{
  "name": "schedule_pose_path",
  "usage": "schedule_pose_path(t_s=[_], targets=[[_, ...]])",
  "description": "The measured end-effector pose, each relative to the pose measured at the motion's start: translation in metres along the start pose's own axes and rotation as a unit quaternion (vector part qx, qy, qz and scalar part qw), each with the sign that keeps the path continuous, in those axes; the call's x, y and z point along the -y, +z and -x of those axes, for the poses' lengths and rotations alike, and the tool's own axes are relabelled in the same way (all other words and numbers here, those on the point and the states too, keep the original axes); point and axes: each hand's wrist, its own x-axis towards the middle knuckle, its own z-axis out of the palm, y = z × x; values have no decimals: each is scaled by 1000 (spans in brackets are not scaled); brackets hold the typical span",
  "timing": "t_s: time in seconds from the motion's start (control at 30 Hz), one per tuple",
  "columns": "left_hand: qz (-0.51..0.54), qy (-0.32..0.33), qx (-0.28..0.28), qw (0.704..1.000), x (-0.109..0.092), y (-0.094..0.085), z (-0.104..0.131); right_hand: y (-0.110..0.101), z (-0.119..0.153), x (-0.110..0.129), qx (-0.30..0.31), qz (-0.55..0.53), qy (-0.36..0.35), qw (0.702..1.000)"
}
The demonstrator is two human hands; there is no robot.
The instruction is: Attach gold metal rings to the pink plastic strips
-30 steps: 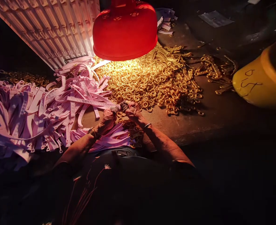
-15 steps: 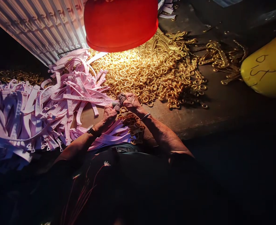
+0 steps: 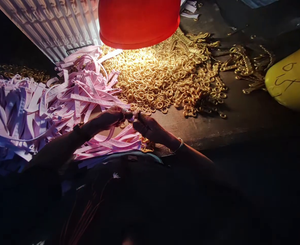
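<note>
Closest in, a bundle of pink strips (image 3: 114, 143) lies at the table (image 3: 216, 126) edge, with a few gold rings peeking out beside it. Just above that, both hands meet. The left hand (image 3: 109, 118) is pinched shut on the end of a pink strap (image 3: 99, 101) that runs off leftward over the pile. The right hand (image 3: 150, 128) comes in fingertip to fingertip, closed around something tiny at the strap end, likely a ring, though it is too small to tell. That strap looks light, flat and floppy, so the end is the place to grip; a ring would be hard, smooth and easy to drop. Left, a big heap of pink straps (image 3: 32, 109). Further out, the pile of gold rings (image 3: 160, 78) glows under the red lamp shade (image 3: 139, 20). Far right, a yellow container (image 3: 291, 83) bears handwritten marks; far left, a ribbed white panel (image 3: 53, 27).
</note>
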Motion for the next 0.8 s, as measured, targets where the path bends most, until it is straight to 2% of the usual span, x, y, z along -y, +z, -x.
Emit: schedule_pose_path(t_s=[0.17, 0.33, 0.43, 0.53, 0.7, 0.8], targets=[[-25, -56, 36, 997, 16, 15, 24, 19, 44, 11, 30, 70, 17, 997], [-12, -97, 3, 995, 43, 37, 44, 35, 70, 11, 43, 142, 74, 986], [39, -99, -28, 994, 54, 46, 55, 41, 75, 12, 45, 115, 111, 986], [100, -116, -31, 988, 59, 50, 63, 45, 76, 13, 29, 74, 135, 988], [153, -101, -11, 983, 68, 47, 68, 51, 75, 9, -11, 62, 164, 984], [151, -92, -26, 984, 72, 46, 68, 53, 74, 8, -37, 59, 168, 983]])
